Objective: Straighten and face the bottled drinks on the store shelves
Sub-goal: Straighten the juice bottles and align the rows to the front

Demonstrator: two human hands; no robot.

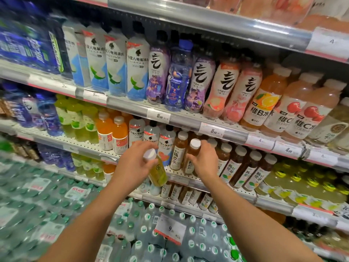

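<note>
A person's two bare arms reach into a store drinks aisle, both hands working at the shelf [181, 178] that carries the brown tea bottles. The left hand [133, 166] is curled around a yellow-green bottle [156, 170], holding it in the air in front of that shelf's edge, clear of the row. The bottle is tilted: its long axis leans with the white cap up and to the left and the base down and to the right, and a round mark on its label faces the camera. Just to the right of it, the right hand [204, 159] grips a brown tea bottle [192, 156] around the shoulder, below the white cap. This bottle stands nearly upright at the front of the shelf, cap up, long axis close to vertical, its label partly covered by the fingers. More brown tea bottles [243, 167] stand in a row to the right of the held one, labels turned outward. To the left of the yellow-green bottle stand clear bottles with pale labels [151, 137] and, further left, orange drinks [111, 135]. Below the shelf, shrink-wrapped packs of water [170, 233] lie stacked, with a price tag [171, 228] standing among them.
</note>
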